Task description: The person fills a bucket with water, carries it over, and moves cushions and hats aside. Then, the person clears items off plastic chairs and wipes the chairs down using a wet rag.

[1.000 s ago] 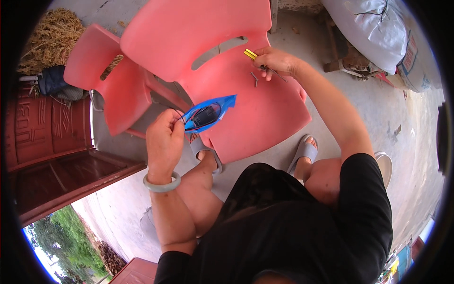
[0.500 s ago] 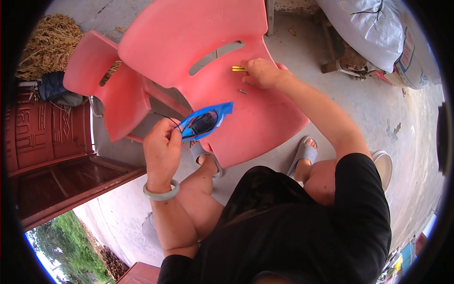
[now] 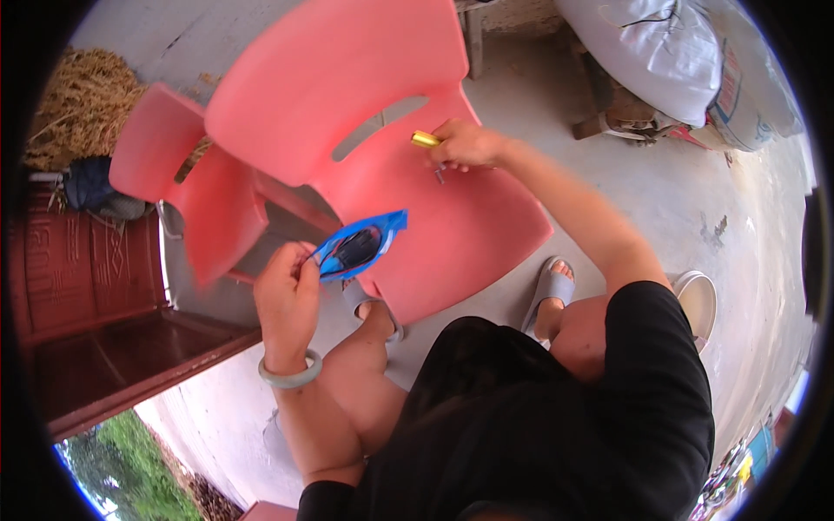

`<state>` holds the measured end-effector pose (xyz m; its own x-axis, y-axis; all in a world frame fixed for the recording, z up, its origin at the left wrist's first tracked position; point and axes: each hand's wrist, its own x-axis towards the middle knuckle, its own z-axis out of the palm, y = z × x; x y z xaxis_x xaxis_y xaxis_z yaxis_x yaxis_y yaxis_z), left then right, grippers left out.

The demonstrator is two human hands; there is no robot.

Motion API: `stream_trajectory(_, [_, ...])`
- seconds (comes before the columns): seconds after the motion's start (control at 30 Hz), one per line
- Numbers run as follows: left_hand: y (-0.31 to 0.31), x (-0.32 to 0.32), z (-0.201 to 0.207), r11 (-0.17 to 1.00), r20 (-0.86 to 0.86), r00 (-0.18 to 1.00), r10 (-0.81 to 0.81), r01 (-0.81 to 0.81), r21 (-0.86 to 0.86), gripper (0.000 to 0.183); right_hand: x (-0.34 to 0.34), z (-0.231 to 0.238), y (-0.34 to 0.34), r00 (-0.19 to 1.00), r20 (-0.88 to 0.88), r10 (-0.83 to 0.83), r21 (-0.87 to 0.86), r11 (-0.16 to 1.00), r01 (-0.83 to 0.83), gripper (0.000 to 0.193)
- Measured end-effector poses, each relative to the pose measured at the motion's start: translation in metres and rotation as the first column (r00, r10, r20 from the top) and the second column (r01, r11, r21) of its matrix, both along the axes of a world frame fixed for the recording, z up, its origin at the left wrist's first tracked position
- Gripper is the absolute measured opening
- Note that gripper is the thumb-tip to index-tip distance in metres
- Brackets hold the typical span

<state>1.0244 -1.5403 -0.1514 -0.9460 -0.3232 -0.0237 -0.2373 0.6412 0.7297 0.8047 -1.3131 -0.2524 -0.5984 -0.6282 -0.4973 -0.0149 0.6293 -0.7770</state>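
The blue bag [image 3: 394,221], with a black device [image 3: 356,249] in it, lies just right of our left hand [image 3: 288,291], which pinches its near end, its long axis slanting forward and rightward, free tip toward our right hand [image 3: 467,146]. Well apart from the bag, that hand grips a yellow tool [image 3: 426,139] pointing left, over the chair [image 3: 469,239]; whether it touches the metal piece [image 3: 440,176] beside its fingers, we cannot tell.

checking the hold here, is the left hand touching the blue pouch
Touching. The head view shows the left hand pinching the left end of the blue pouch, no gap between them.
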Motion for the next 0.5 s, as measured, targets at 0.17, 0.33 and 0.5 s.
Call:
stream_trajectory(0.17, [0.004,-0.002,0.002,1.000,0.015,1.000,0.005,-0.004,-0.029,0.006,0.004,0.005,-0.001,0.980,-0.151,0.133,0.199,0.975,-0.101,0.030])
stream_trajectory(0.33, [0.004,-0.003,-0.002,1.000,0.009,1.000,0.017,-0.017,0.000,0.006,0.018,-0.010,-0.021,0.789,-0.491,0.368,0.341,0.915,-0.215,0.024])
stream_trajectory(0.5, [0.013,-0.006,0.001,0.998,0.003,1.000,-0.015,0.015,0.057,0.007,0.019,-0.031,-0.028,0.696,-0.561,0.448,0.307,0.893,-0.328,0.021])
